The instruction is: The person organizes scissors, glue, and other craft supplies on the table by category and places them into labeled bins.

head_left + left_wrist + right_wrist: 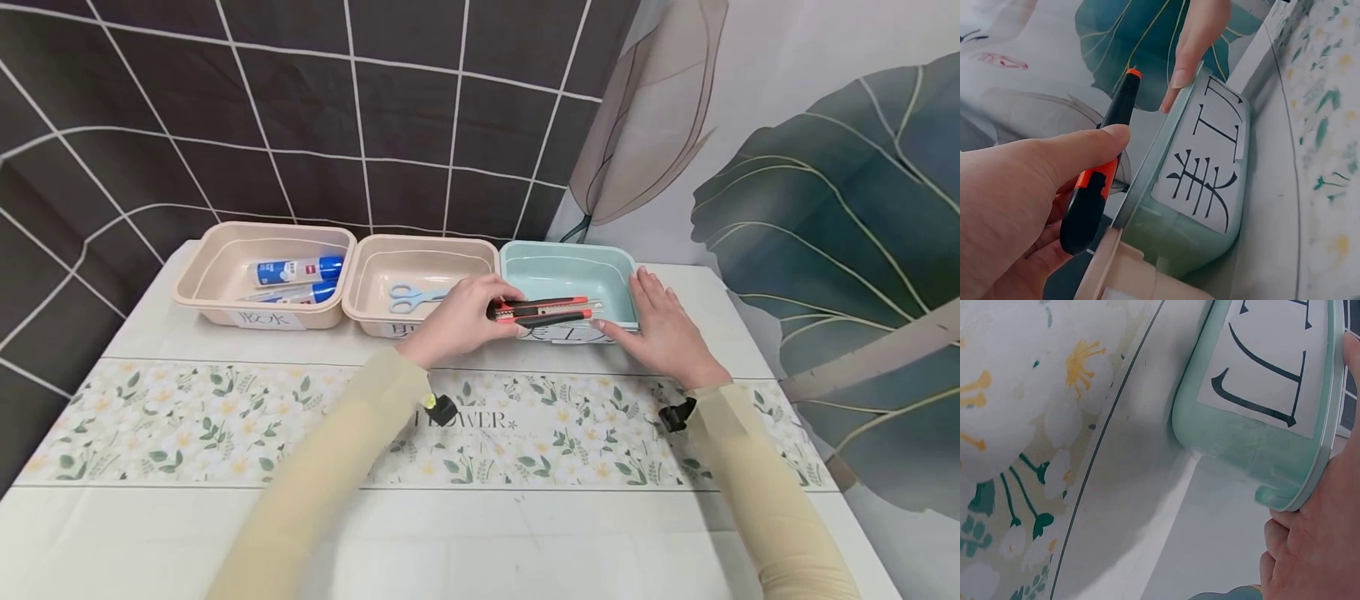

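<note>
My left hand [468, 312] grips two red-and-black utility knives [553, 317] over the front rim of the pale green basket [566, 260]. In the left wrist view, the thumb lies along one black and orange utility knife [1124, 103]; its tip points up and away, and the other is hidden. At the basket's right side rests my right hand [670, 333], fingers extended along the outside and thumb near the front corner. The right wrist view has that hand [1316, 544] against the rim. A white label [1204, 150] with black characters covers the basket's front.
Left of the green basket stands a beige basket [367, 258] with light blue scissors [408, 297]. Farther left, another beige basket [187, 279] contains blue-capped glue tubes [296, 270]. A floral strip [247, 421] crosses the white table, with a dark gridded backdrop [300, 100] behind.
</note>
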### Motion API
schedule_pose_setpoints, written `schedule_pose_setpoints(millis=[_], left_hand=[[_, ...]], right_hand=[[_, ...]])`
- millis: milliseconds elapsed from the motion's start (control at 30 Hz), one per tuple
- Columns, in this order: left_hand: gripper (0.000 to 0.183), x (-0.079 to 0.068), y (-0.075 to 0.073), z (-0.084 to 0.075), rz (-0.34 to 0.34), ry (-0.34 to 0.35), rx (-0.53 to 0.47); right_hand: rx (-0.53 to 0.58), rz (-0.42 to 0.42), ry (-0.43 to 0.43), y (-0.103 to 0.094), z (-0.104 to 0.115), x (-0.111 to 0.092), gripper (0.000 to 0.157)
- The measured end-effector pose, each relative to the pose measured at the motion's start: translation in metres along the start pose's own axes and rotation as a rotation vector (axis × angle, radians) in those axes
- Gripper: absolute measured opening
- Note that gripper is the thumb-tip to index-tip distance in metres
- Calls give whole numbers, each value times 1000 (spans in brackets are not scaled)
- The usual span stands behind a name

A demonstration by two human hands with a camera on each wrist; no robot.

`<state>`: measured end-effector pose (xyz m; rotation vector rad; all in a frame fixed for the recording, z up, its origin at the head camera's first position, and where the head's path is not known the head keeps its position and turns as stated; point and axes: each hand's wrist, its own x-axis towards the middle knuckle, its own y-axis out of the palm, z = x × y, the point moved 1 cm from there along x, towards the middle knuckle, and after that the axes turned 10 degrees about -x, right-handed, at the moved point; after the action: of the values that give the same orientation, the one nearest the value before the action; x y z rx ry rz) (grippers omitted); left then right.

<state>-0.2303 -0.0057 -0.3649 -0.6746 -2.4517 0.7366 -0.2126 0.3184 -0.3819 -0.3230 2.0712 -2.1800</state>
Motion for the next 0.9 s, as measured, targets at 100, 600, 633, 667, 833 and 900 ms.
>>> schedule_pose_setpoints(millis=[100,600,633,667,833,900], left_hand=[[44,12,2,2,-4,-36,-8],[39,81,26,10,38,-143,-22],[39,84,27,11,40,-143,-16],[38,86,28,11,42,-144,-8],[56,92,28,9,13,-145,54],[66,92,26,8,-5,-154,52]], right_hand=[[4,5,5,0,1,0,106],[3,27,23,0,2,0,107],[5,26,22,0,3,0,107],[4,27,22,0,3,0,107],[5,23,17,-1,2,1,107],[2,21,14,-1,2,1,106]])
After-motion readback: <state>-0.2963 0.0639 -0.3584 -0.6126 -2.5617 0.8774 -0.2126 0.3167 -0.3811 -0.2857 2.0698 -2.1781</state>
